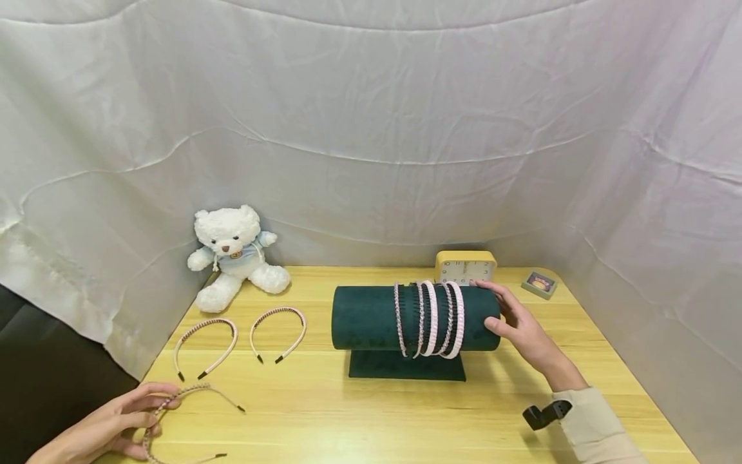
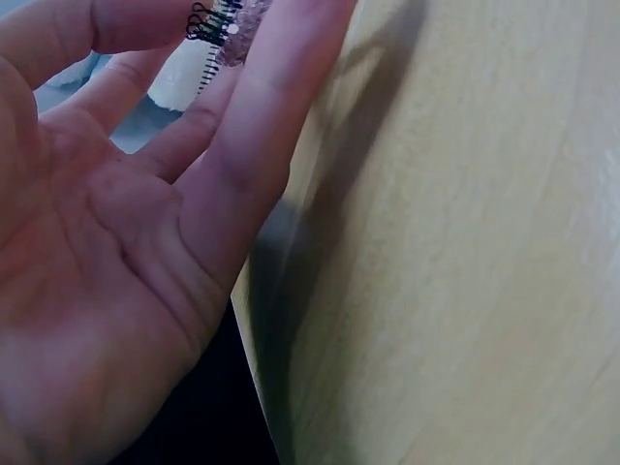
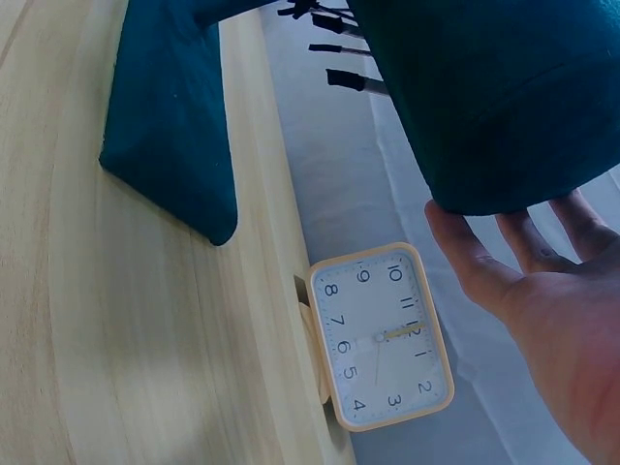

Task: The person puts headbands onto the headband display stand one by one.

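At the lower left of the head view, my left hand pinches a thin beaded headband, its dark-tipped ends pointing right. The left wrist view shows the band's beads and small black comb teeth between thumb and fingers. My right hand rests against the right end of a dark green velvet display roll, fingers over its top and thumb on its front. Several pink headbands, some thin and some thick, sit around the roll. Its base stands on the table.
Two light headbands, one left and one right, lie on the wooden table. A white teddy bear sits at the back left. Behind the roll stands a yellow clock; a small box lies at the back right.
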Motion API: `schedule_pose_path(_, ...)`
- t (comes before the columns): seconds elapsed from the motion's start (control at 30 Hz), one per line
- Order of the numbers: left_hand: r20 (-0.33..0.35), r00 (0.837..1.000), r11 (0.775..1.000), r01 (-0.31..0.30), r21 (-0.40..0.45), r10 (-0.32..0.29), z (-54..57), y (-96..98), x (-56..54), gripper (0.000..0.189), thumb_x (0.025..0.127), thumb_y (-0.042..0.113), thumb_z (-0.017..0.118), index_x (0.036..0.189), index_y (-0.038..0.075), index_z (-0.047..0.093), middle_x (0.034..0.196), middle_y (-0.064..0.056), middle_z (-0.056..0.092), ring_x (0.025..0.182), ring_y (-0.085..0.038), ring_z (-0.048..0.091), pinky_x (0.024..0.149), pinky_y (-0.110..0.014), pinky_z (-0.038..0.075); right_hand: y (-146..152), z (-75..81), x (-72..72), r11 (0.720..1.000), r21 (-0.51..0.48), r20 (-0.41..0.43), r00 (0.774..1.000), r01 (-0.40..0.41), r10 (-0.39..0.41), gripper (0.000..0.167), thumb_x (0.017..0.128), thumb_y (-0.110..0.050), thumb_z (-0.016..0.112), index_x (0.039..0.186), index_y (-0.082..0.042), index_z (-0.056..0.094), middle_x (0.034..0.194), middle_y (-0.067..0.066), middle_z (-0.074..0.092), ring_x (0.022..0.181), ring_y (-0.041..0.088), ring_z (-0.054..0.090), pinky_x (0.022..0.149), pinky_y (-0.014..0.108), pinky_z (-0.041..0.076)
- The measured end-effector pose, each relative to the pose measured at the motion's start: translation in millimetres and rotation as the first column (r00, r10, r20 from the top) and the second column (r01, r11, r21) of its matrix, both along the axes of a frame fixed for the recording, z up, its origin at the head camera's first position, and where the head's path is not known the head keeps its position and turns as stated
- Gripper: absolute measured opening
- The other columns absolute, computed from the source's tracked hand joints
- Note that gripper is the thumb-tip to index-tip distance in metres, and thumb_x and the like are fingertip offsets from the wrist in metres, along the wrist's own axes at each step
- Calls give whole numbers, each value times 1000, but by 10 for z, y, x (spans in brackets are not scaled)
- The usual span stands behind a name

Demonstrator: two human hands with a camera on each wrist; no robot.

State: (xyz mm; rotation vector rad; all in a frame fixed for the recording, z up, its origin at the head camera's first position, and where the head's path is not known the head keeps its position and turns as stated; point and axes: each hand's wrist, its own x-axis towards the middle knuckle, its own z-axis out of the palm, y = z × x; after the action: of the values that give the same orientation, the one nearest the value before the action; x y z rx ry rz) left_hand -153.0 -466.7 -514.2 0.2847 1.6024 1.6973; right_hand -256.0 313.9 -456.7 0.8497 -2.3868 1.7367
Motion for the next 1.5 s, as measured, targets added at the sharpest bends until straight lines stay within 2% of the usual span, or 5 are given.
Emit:
schedule_pose_path(0.27, -58, 990, 975, -138, -176, 130, 35, 45, 42, 40, 121, 20, 35, 142, 32, 66, 134, 22, 69, 109, -9, 68, 88, -41, 67, -2, -1, -3, 1000, -3, 2, 1000, -7, 7, 65, 109, 0, 54, 170, -12, 35, 173, -5, 41, 145, 3, 49, 109, 16, 48)
schedule_pose_path(0.43, -46, 987, 970, -163, -179, 157, 50, 56, 51, 39, 121, 23, 35, 137, 30, 69, 131, 20, 72, 107, -10, 71, 87, -37, 66, -1, 0, -2, 1000, -3, 5, 1000, -4, 4, 65, 109, 0, 54, 170, -13, 35, 173, -5, 41, 145, 2, 48, 110, 15, 48)
schedule_pose_path(0.73, -52, 987, 987, -157, -45, 154, 76, 17, 57, 45, 121, 13, 32, 140, 31, 70, 138, 19, 72, 109, -8, 71, 91, -38, 66, -1, -3, 4, 1000, 0, 8, 1000, -9, 9, 65, 109, -1, 54, 170, -13, 34, 174, -3, 40, 145, 3, 48, 109, 16, 48)
schedule_pose_path(1.03, -204, 966, 979, -127, 158, 158, 196, 136, 47, 53, 117, -2, 26, 147, 17, 65, 142, 13, 68, 106, -7, 71, 83, -35, 68, 12, -22, -21, 1000, -3, 1, 1000, 0, 0, 65, 109, 1, 54, 169, -10, 34, 174, 0, 41, 145, 4, 49, 109, 15, 48)
schedule_pose_path(1.5, -361, 913, 978, -151, 141, 193, 602, 579, -55, 50, 115, -6, 31, 147, 12, 65, 143, 12, 68, 100, -9, 72, 80, -33, 67, 2, 3, 1, 1000, 12, 2, 1000, 4, -4, 65, 109, -1, 55, 170, -13, 34, 174, 9, 39, 145, 3, 49, 109, 16, 49)
